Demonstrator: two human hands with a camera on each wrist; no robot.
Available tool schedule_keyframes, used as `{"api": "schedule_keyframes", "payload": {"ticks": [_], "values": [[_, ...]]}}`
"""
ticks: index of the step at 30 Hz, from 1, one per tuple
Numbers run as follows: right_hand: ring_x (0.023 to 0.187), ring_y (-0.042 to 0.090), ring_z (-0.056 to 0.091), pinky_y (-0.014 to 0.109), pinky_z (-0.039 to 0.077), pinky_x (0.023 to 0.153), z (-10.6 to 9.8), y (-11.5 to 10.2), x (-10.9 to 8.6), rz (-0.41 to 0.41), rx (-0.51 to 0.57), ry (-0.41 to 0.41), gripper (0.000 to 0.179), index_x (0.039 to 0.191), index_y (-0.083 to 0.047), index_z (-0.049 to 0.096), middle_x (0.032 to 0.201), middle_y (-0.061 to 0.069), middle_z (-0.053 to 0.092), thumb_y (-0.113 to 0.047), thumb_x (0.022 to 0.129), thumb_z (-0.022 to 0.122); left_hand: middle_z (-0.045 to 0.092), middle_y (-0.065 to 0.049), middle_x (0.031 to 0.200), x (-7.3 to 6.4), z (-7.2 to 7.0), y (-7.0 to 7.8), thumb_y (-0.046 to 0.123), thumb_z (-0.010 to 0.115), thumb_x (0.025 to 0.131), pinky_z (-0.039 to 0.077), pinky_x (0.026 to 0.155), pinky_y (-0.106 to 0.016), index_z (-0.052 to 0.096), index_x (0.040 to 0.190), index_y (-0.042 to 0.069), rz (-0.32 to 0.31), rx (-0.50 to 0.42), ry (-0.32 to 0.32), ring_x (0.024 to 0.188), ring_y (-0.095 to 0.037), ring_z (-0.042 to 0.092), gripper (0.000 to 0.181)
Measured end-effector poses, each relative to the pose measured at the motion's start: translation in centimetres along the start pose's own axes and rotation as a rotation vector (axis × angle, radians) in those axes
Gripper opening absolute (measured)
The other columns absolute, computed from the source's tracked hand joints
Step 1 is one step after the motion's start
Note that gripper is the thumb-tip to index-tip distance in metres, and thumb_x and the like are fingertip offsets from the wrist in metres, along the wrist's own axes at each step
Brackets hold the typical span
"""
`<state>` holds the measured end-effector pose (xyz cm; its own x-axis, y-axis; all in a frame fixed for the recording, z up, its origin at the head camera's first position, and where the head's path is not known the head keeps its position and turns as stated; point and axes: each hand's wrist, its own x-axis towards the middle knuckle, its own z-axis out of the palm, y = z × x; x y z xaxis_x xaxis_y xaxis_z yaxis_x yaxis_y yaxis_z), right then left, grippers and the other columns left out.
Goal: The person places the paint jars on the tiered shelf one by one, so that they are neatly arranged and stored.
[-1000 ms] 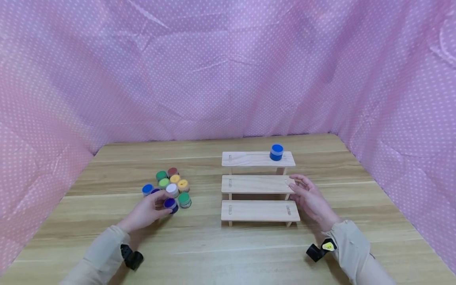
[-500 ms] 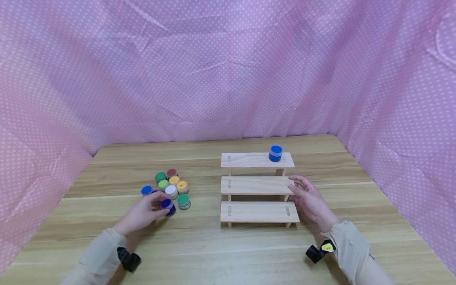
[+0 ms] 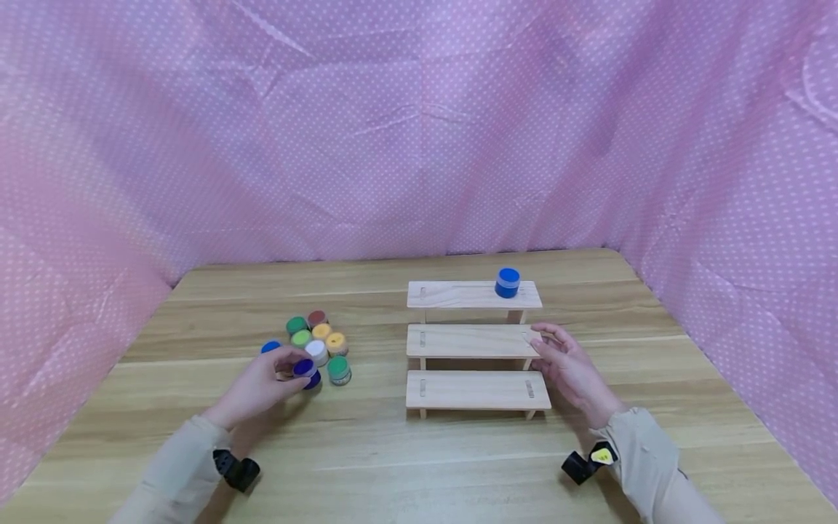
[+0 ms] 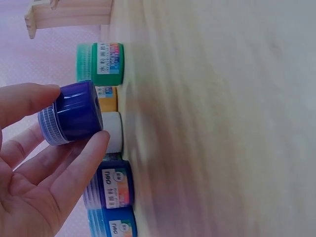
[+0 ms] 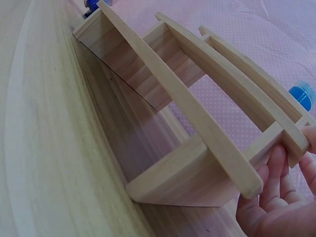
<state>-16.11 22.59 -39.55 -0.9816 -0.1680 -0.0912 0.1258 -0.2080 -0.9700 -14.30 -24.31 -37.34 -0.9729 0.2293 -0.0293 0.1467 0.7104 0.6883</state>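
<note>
My left hand (image 3: 255, 387) pinches a dark purple-blue paint jar (image 4: 78, 112) between thumb and fingers. The jar is off the table and tilted, in front of the other paint jars. At the right end of a three-tier wooden display stand (image 3: 474, 340), my right hand (image 3: 572, 372) grips the middle shelf, thumb above and fingers below, as the right wrist view shows. One blue paint jar (image 3: 507, 284) stands upright on the top shelf, near its right end.
Several paint jars cluster on the left of the wooden table (image 3: 366, 466): a green jar (image 3: 339, 370), a white jar (image 3: 317, 352), a yellow jar (image 3: 337, 343) and a red-brown jar (image 3: 317, 318) among them. Pink dotted cloth (image 3: 419, 145) hangs behind and at both sides.
My left hand has drawn the purple-blue jar slightly left and raised it. The right hand stays on the stand, and the blue jar on top has not moved.
</note>
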Motion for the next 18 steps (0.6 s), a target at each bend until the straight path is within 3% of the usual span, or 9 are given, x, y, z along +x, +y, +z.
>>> {"api": "schedule_keyframes", "payload": {"ticks": [8, 18], "values": [[0.085, 0.003, 0.058, 0.019, 0.05, 0.076, 0.0, -0.3, -0.1, 0.029, -0.003, 0.004, 0.019, 0.113, -0.02, 0.052, 0.095, -0.011, 0.062, -0.01, 0.097, 0.052, 0.063, -0.013, 0.114, -0.1, -0.2, 0.9, 0.015, 0.068, 0.087, 0.051, 0.09, -0.049, 0.059, 0.116, 0.003, -0.012, -0.01, 0.033, 0.107, -0.031, 0.06, 0.032], [0.085, 0.003, 0.058, 0.019, 0.049, 0.076, 0.1, -0.2, -0.1, 0.024, 0.001, 0.01, 0.018, 0.11, -0.022, 0.054, 0.094, -0.012, 0.063, -0.01, 0.097, 0.052, 0.065, -0.016, 0.113, 0.1, -0.7, 2.2, 0.013, 0.069, 0.086, 0.054, 0.086, -0.044, 0.059, 0.118, 0.003, 0.007, -0.004, 0.134, 0.104, -0.031, 0.062, 0.035]]}}
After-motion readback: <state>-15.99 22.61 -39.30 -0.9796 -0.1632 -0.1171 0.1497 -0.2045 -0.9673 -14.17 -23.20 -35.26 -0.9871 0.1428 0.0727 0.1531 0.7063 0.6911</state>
